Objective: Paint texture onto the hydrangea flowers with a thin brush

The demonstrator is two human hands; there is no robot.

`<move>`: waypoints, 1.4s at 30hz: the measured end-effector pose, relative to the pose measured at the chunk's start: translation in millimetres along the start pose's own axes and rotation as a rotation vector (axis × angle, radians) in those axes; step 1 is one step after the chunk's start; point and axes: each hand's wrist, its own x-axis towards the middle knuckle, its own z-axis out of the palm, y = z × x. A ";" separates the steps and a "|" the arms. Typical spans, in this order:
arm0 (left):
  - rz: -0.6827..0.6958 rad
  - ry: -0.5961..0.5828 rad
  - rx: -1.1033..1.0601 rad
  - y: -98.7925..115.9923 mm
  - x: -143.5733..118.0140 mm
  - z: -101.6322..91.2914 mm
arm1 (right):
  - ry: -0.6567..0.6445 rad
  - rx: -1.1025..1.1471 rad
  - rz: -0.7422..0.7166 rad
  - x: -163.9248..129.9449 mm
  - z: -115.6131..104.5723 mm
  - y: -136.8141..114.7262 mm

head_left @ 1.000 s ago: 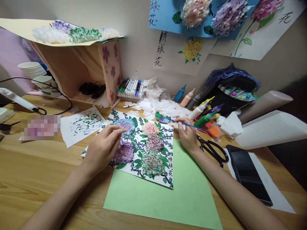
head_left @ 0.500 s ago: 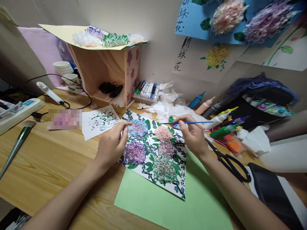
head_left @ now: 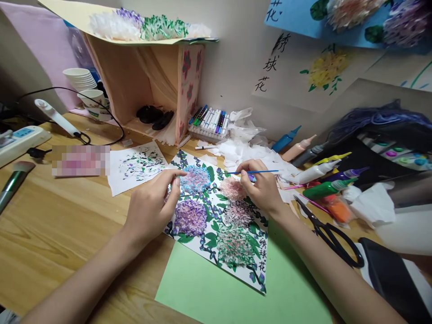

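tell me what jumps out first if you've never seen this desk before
The flower picture at the desk's centre, thick with fluffy blue, purple and pink blooms. The left hand presses its left edge while the right hand holds a thin blue brush over its top. Paint bottles crowd the right side.

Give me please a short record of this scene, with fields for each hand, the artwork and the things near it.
left hand: left hand rests on the left edge of the flower picture, fingers beside the blue flower
right hand: right hand holds a thin blue paintbrush above the pink flower
under the artwork: green paper on the wooden desk
nearby: scissors, paint bottles, marker set
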 end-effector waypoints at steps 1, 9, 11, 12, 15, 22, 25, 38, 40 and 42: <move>-0.001 0.001 -0.001 -0.4 0.1 0.2 | -0.003 -0.001 0.005 0.1 0.5 0.5; -0.008 -0.005 0.000 -0.6 1.3 0.7 | -0.007 0.000 -0.003 0.2 2.1 2.5; -0.007 -0.006 0.008 -0.5 1.5 0.6 | -0.016 0.008 0.000 0.4 1.3 1.9; -0.005 -0.005 0.012 -0.5 1.8 0.6 | -0.016 0.010 0.004 0.5 0.8 1.5; -0.003 -0.002 0.021 -0.7 2.4 0.9 | 0.003 0.008 0.010 0.6 -0.1 0.8; -0.004 -0.008 0.034 -2.0 1.9 1.5 | -0.018 0.004 0.009 0.6 0.7 2.0; -0.008 -0.007 0.030 -1.7 2.0 1.6 | -0.007 0.009 0.006 0.8 -0.1 1.6; -0.020 -0.016 0.012 -1.3 0.7 1.4 | -0.002 -0.001 -0.003 0.4 -0.1 -1.3; -0.026 -0.013 0.010 -1.3 0.7 2.0 | -0.022 -0.007 0.004 0.3 -0.1 -2.1; -0.031 -0.010 0.009 -1.5 1.1 2.6 | -0.057 -0.006 0.010 0.1 -0.1 -2.2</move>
